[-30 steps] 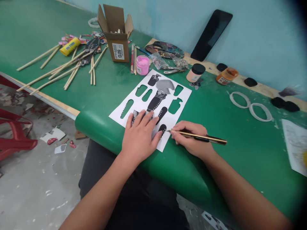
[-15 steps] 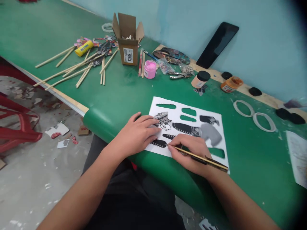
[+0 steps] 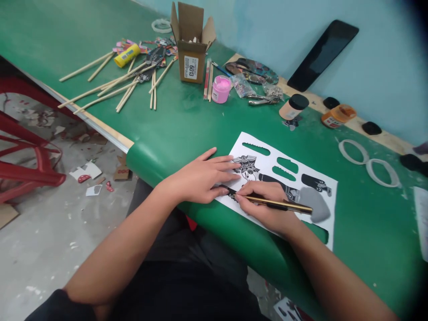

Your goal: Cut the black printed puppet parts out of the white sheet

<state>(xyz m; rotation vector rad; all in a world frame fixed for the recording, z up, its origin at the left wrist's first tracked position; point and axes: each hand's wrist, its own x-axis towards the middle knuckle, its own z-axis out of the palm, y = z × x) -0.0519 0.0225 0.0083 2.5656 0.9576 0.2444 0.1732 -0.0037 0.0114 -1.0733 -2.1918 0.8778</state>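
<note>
A white sheet printed with dark figure parts lies tilted near the table's front edge, with several cut-out holes through which green shows. My left hand rests flat on the sheet's left side, fingers spread. In my right hand is a gold and black pen-like tool, pinched near its tip. That tip touches or nearly touches a dark printed shape beside my left thumb; the exact contact is too small to tell. A grey shape lies on the sheet right of my right hand.
On the green table, sticks with paper figures and a yellow tube lie back left. A cardboard box, pink jar, pliers, orange jar and white rings stand or lie further along.
The view has shifted, and the sheet has turned clockwise a little. My right hand has moved closer to my left thumb, and the tool lies flatter across the view.
</note>
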